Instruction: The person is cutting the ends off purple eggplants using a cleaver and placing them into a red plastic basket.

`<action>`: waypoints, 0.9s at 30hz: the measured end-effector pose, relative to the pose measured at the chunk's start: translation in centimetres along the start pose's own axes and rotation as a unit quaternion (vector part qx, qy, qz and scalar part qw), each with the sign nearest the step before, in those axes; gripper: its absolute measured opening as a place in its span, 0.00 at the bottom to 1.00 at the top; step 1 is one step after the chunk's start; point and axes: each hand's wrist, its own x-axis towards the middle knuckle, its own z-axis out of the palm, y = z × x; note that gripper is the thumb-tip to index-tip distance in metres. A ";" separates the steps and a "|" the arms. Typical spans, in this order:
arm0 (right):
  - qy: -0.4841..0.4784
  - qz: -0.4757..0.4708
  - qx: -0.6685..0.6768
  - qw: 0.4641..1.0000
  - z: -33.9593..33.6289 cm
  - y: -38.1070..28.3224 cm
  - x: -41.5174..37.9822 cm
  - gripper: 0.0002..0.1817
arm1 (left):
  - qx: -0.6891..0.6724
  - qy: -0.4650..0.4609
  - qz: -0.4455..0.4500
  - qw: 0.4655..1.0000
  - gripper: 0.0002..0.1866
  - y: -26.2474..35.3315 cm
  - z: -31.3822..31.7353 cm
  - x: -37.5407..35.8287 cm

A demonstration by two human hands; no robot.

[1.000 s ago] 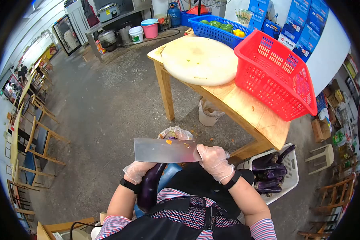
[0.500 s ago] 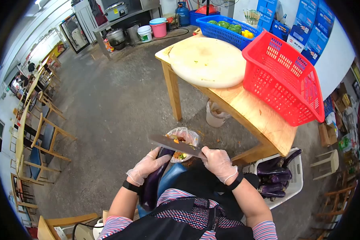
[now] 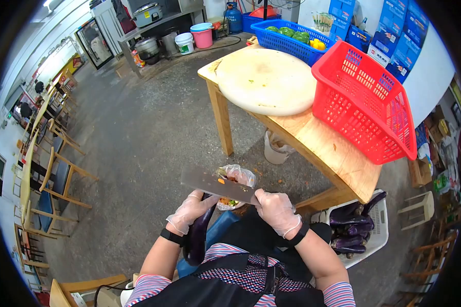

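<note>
In my gloved left hand (image 3: 192, 211) is a long dark purple eggplant (image 3: 195, 240), gripped near its upper end, with the rest hanging along my forearm. My gloved right hand (image 3: 277, 211) is wrapped round the handle of a cleaver (image 3: 215, 185). Its broad blade points left and crosses over the top of the eggplant, hiding that end. Below the blade, on the floor, stands a bin lined with a clear plastic bag (image 3: 247, 176), holding colourful food scraps.
A white crate (image 3: 379, 230) with several eggplants (image 3: 351, 225) sits to my right. The wooden table (image 3: 338, 148) carries a round cutting board (image 3: 266, 82), a red basket (image 3: 363, 102) and a blue basket (image 3: 292, 43) with green vegetables. A white bucket (image 3: 276, 148) stands beneath. Chairs (image 3: 61, 179) line the left.
The cleaver's blade has turned so more of its flat side shows, and its tip has shifted slightly left. Both hands keep their holds, and the eggplant moves slightly right.
</note>
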 end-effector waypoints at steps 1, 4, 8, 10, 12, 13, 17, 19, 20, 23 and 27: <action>0.010 -0.023 -0.034 0.999 0.3 0.2 0.0 0.05 | 0.000 0.000 -0.001 1.000 0.26 -0.1 0.0 0.2; 0.030 -0.050 -0.084 0.995 0.5 0.2 0.0 0.03 | 0.071 -0.030 0.096 0.992 0.24 -0.6 -0.1 0.8; 0.052 -0.043 -0.127 0.990 0.9 0.5 0.0 0.04 | 0.052 0.018 0.132 0.990 0.21 -0.2 0.5 0.1; 0.057 -0.047 -0.108 0.991 0.8 0.6 -0.2 0.03 | 0.033 0.038 0.109 0.993 0.21 0.2 0.6 0.0; 0.061 -0.050 -0.087 0.993 0.6 0.3 -0.3 0.03 | 0.044 0.048 0.206 0.976 0.18 0.3 0.6 0.2; 0.057 -0.054 -0.099 0.992 0.5 0.1 -0.3 0.02 | 0.044 0.047 0.205 0.977 0.18 0.3 0.6 0.2; 0.058 -0.055 -0.119 0.990 0.6 0.2 0.0 0.01 | 0.219 0.074 0.220 0.948 0.18 0.5 0.6 0.5; 0.057 -0.049 -0.125 0.989 0.6 0.1 0.1 0.01 | 0.254 0.106 0.234 0.933 0.17 0.9 0.4 0.3; 0.054 -0.043 -0.128 0.989 0.6 0.0 0.1 0.01 | 0.260 0.106 0.210 0.936 0.17 1.2 0.3 0.0; 0.055 -0.023 -0.159 0.985 0.8 -0.5 0.3 0.00 | 0.253 0.089 0.143 0.953 0.18 3.1 -0.3 -0.9; 0.024 0.021 -0.165 0.986 0.8 -0.6 0.6 0.03 | 0.252 0.047 0.022 0.966 0.23 4.5 -0.5 -1.1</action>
